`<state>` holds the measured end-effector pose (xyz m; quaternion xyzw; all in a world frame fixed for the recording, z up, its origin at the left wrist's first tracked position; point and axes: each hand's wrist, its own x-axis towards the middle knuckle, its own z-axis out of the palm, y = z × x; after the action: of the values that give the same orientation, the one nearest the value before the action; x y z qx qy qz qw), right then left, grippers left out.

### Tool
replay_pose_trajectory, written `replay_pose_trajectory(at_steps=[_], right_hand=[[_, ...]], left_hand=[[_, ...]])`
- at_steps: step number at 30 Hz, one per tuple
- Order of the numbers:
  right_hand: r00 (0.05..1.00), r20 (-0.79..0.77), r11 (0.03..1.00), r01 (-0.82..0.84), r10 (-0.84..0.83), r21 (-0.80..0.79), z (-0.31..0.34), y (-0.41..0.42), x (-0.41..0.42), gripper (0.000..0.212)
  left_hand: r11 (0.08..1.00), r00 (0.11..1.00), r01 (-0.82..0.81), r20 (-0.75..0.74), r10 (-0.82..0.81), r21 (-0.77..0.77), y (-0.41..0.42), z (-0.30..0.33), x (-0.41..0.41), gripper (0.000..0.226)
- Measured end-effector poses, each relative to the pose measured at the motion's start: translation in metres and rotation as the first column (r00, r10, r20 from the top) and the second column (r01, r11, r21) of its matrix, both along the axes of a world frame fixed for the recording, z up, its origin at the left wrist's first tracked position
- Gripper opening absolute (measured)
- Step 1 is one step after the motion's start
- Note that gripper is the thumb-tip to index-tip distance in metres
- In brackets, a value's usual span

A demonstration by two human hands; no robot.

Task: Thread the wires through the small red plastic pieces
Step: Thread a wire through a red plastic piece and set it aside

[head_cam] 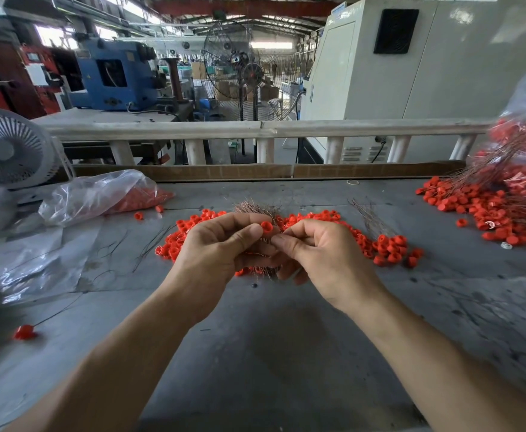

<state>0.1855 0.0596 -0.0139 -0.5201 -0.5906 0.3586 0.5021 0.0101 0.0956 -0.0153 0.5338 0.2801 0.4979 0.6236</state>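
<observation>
Red plastic piece point(266, 226) pinched by left hand point(221, 247); right hand point(314, 257) pinches wire; no readable writing.

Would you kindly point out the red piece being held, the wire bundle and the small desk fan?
red piece point(266, 227), head view, its rim.
wire bundle point(255, 207), head view, upper tips.
desk fan point(7, 148), head view, grille.

The small plastic pieces point(386, 244) heaped on the grey bench point(255, 353) are bright red, and a few at the right edge are white point(504, 245). The wires point(255, 208) are coppery brown. A clear bag point(99, 194) shows pale red through its film. The desk fan point(9, 149) is light grey.
</observation>
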Motion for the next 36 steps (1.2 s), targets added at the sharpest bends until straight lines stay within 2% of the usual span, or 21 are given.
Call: replay_pose_trajectory(at_steps=[4,11,13,15,18,21,23,27,29,33,36], right_hand=[[1.0,0.006,0.999,0.011,-0.011,-0.041,-0.001,0.002,0.001,0.017],[0.997,-0.012,0.994,-0.072,0.072,-0.087,0.001,0.003,0.009,0.006],[1.0,0.014,0.998,-0.024,0.025,-0.066,0.002,0.006,0.015,0.01],[0.988,0.105,0.993,0.119,-0.117,-0.008,0.001,0.011,0.026,0.012],[0.889,0.297,0.937,0.337,-0.349,0.094,-0.002,0.02,0.05,0.016],[0.763,0.483,0.894,0.434,-0.43,0.11,-0.009,0.024,0.067,0.016],[0.707,0.578,0.892,0.442,-0.408,0.09,-0.014,0.024,0.068,0.016],[0.713,0.623,0.931,0.358,-0.323,0.073,-0.019,0.025,0.055,0.01],[0.685,0.661,0.939,0.331,-0.307,0.093,-0.019,0.027,0.048,0.006],[0.584,0.749,0.935,0.329,-0.313,0.135,-0.022,0.032,0.04,0.01],[0.562,0.755,0.928,0.334,-0.337,0.166,-0.023,0.034,0.04,0.006]], left_hand=[[0.999,0.999,0.04,0.013,-0.04,-0.013,0.0,0.0,-0.001,0.026],[0.998,0.998,0.025,0.064,-0.022,-0.055,0.001,0.0,0.0,0.025],[0.997,0.996,0.023,0.09,-0.016,-0.078,0.002,0.001,-0.001,0.028],[0.995,0.993,0.024,0.115,-0.013,-0.095,0.002,0.001,-0.001,0.029],[0.994,0.992,0.032,0.128,-0.018,-0.105,0.002,0.001,-0.002,0.031],[0.993,0.991,0.041,0.13,-0.026,-0.109,0.001,0.001,-0.001,0.028],[0.993,0.991,0.044,0.131,-0.03,-0.111,0.001,0.001,-0.001,0.026],[0.992,0.992,0.036,0.124,-0.021,-0.125,0.0,0.002,-0.001,0.024],[0.992,0.993,0.036,0.116,-0.021,-0.125,-0.001,0.002,-0.001,0.023],[0.991,0.994,0.036,0.107,-0.022,-0.129,-0.002,0.003,-0.001,0.023],[0.991,0.994,0.034,0.105,-0.02,-0.13,-0.002,0.004,-0.001,0.023]])
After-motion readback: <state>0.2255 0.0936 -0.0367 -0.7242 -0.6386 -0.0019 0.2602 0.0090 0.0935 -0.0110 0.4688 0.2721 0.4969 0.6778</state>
